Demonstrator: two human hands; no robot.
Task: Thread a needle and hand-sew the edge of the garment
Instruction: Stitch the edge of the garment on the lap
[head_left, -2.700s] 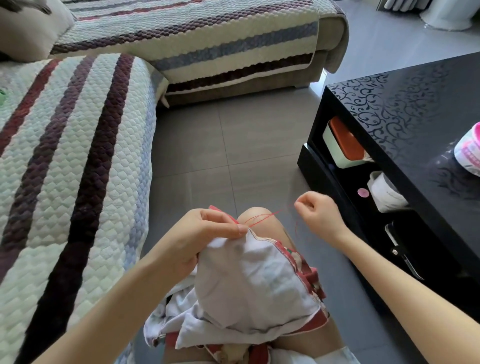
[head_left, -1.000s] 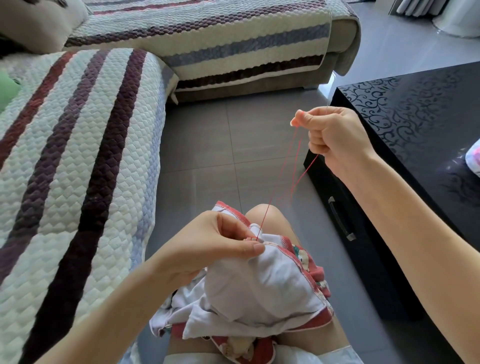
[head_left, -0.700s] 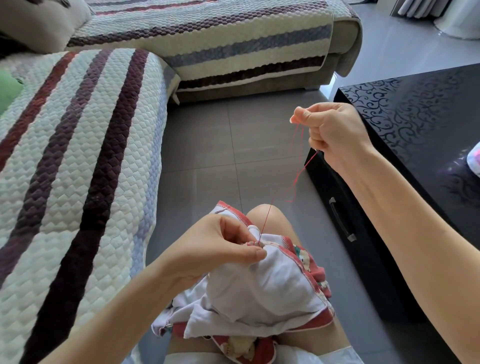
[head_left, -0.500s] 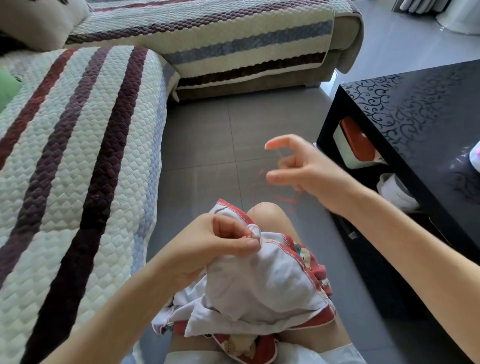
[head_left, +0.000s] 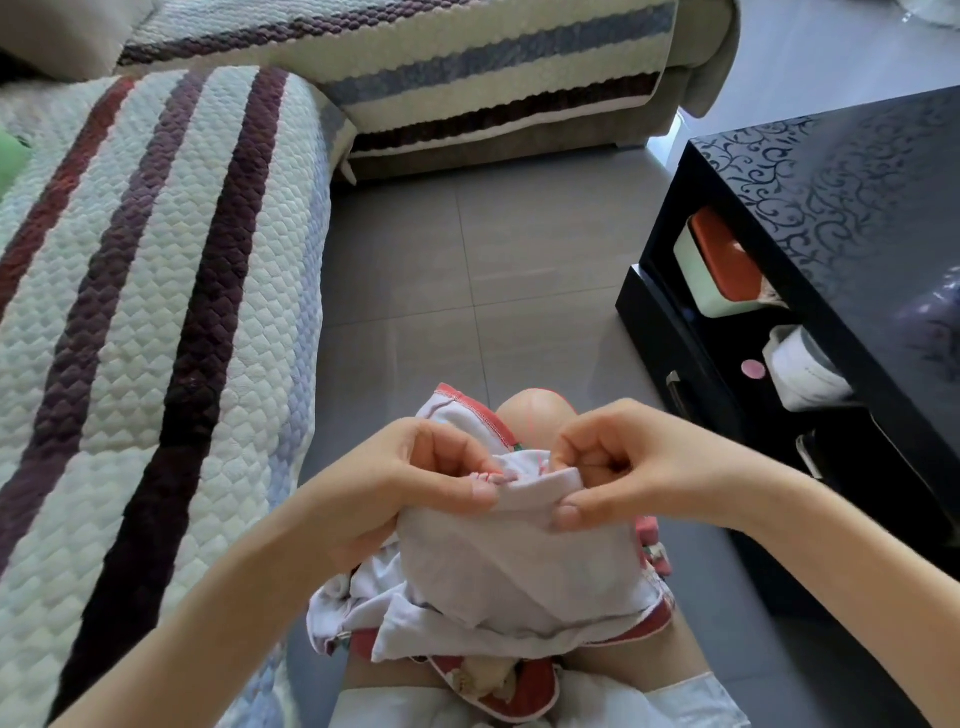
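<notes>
While the striped sofa (head_left: 156, 312) fills the left and the glossy black bench (head_left: 857, 218) the right, the white, red-edged garment (head_left: 519, 561) lies on the lap. The left hand (head_left: 415, 483) and the right hand (head_left: 634, 462), just beside each other, pinch its top edge between curled fingers and thumb. On the bench's lower shelf sit a red-lidded box (head_left: 722, 265) and a white roll (head_left: 802, 369) whose print is too small to read. The needle cannot be made out.

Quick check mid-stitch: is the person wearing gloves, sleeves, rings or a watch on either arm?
No. The left hand and right hand are bare: no gloves, and no rings showing. The left forearm and right forearm are uncovered to the frame edge, with no sleeve, watch or bracelet in view. The left thumbnail looks short and unpainted.
</notes>
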